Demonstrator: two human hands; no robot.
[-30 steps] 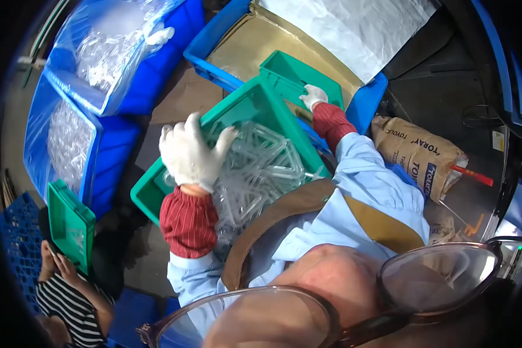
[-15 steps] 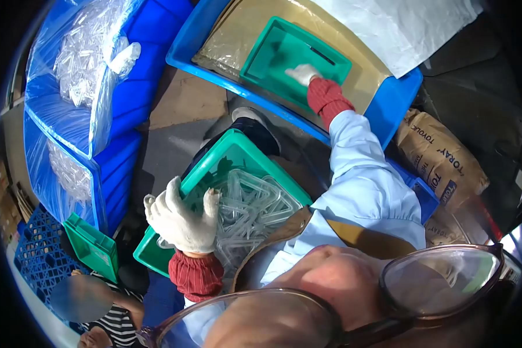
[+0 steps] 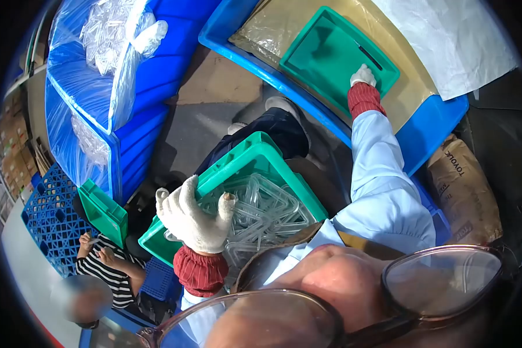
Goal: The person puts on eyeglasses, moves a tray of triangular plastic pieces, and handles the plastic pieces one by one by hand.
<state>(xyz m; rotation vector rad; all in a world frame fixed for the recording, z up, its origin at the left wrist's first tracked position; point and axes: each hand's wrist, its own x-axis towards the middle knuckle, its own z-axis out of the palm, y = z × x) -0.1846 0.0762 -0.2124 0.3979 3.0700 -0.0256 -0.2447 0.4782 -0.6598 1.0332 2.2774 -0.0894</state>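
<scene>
My left hand (image 3: 196, 216), in a white glove with a bared thumb tip, grips the rim of a green crate (image 3: 231, 160) in front of my body. Its fingers lie outside the rim and the thumb inside. Clear plastic pieces (image 3: 267, 203) of bent shape fill that crate in a loose heap. My right hand (image 3: 363, 76), gloved too, reaches into a second green crate (image 3: 325, 55) near its dark slot. The fingers there look curled together; whatever they hold, if anything, is too small to make out. This crate sits inside a large blue bin (image 3: 272, 72).
Blue bins (image 3: 151, 104) at left hold bagged clear pieces (image 3: 107, 37). A white sheet (image 3: 452, 46) covers the blue bin's far right corner. A brown paper sack (image 3: 467, 191) lies at right. A person in a striped top (image 3: 107, 264) sits lower left, by another green crate (image 3: 103, 213).
My right hand has moved toward the slotted end of the far crate, and its fingers look more curled. The whole view has shifted. My left hand stays at the near crate's rim.
</scene>
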